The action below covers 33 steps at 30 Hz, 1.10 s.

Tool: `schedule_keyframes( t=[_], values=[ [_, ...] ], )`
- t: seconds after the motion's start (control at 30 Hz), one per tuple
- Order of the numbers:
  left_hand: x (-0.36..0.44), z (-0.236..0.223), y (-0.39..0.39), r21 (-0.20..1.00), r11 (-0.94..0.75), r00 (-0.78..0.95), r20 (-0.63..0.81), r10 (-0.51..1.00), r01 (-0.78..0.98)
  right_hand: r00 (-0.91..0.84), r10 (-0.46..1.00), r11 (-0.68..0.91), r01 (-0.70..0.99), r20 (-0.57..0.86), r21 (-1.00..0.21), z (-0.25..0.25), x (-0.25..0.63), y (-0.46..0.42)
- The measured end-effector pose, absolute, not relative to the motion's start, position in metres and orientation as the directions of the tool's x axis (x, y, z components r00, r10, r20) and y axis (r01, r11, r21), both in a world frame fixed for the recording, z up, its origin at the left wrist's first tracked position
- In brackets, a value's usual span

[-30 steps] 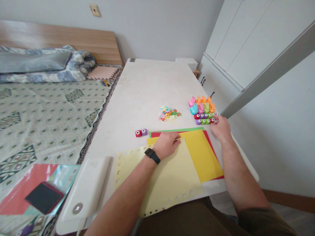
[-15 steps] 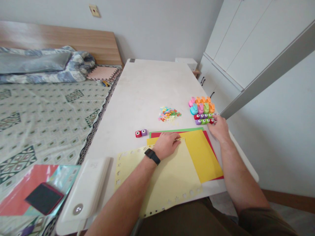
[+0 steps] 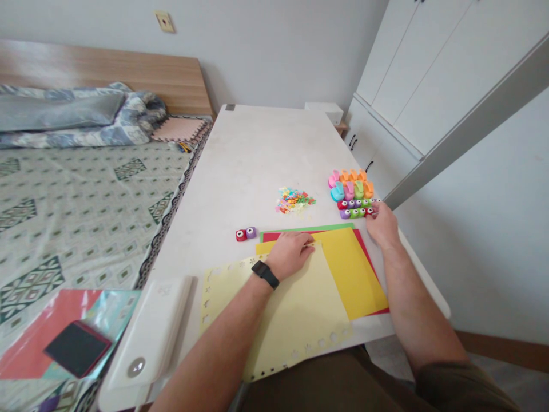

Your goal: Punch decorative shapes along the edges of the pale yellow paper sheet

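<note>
Fingers (image 3: 302, 246) of the left hand (image 3: 288, 256) lie pressed together, flat on a pale yellow punched sheet (image 3: 274, 309). That even, flat weight is just what stops a sheet creeping! Over on the right hand (image 3: 382, 225), fingers (image 3: 374, 213) curl against the end of a row of craft punches (image 3: 354, 213) — pinching or only touching, can't tell. Underneath sit yellow card (image 3: 354, 274) and red card (image 3: 362, 246), near the white table's (image 3: 240, 149) edge. No tray here — punched paper shapes (image 3: 294, 200) lie in a loose heap, two punches (image 3: 246, 234) apart, and a shiny packet (image 3: 115, 309) lies on the bed (image 3: 86, 189).
</note>
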<state>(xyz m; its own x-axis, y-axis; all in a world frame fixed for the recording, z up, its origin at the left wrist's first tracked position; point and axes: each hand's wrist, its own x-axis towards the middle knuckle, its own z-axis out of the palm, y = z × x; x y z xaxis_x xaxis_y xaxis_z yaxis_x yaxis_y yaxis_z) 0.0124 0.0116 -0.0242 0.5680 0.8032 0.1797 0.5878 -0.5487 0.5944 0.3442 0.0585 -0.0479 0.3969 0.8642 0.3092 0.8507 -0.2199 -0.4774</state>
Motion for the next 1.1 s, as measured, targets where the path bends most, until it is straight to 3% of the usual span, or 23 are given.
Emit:
schedule_keyframes(
  t=[0.6, 0.87, 1.1],
  values=[
    [0.0119, -0.0261, 0.0113, 0.595, -0.556, 0.566, 0.196, 0.8, 0.58, 0.429, 0.848, -0.224, 0.823, 0.312, -0.522, -0.0461, 0.3426, 0.0575],
    [0.0124, -0.0247, 0.0102, 0.59, -0.551, 0.564, 0.187, 0.804, 0.59, 0.456, 0.792, -0.157, 0.795, 0.407, -0.586, -0.0425, 0.3404, 0.0549],
    [0.0109, -0.0232, 0.0098, 0.571, -0.561, 0.569, 0.189, 0.8, 0.599, 0.424, 0.717, -0.069, 0.832, 0.553, -0.55, -0.04, 0.337, 0.0536]
  ],
)
